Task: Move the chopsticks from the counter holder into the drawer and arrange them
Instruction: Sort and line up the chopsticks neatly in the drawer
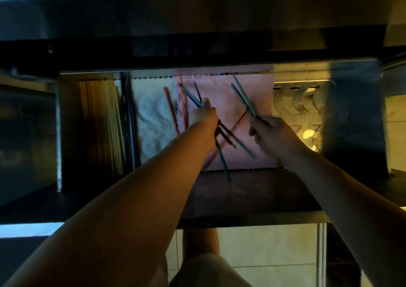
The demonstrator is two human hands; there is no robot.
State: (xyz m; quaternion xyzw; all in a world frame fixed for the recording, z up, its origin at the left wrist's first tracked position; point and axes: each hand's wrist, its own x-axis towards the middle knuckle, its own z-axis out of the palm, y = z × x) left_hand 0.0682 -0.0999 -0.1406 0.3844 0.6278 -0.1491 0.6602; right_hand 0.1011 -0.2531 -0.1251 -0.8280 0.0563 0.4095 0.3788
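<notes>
Over the middle of the frame, my left hand [203, 115] is clenched round a bundle of teal and dark chopsticks [224, 164]. Their ends fan out above my knuckles and below my wrist, and the longest reaches past the near edge of the pink cloth [219, 89]. Just to the right, my right hand [272, 133] pinches a pair of teal chopsticks [243, 100] that slants up and to the left. Both hands are over the open drawer [252, 198]. Loose orange chopsticks [171, 111] lie on its lining where the pink cloth meets the white cloth [153, 128], and 1 more slants between my 2 hands. Further left, a thin row of dark chopsticks [129, 122] lies lengthwise beside the white cloth. Beyond that, pale wooden chopsticks [98, 122] lie packed side by side against the drawer's left side. At the right of the drawer sits a metal rack [296, 102] with wavy cut-outs, lit yellow.
</notes>
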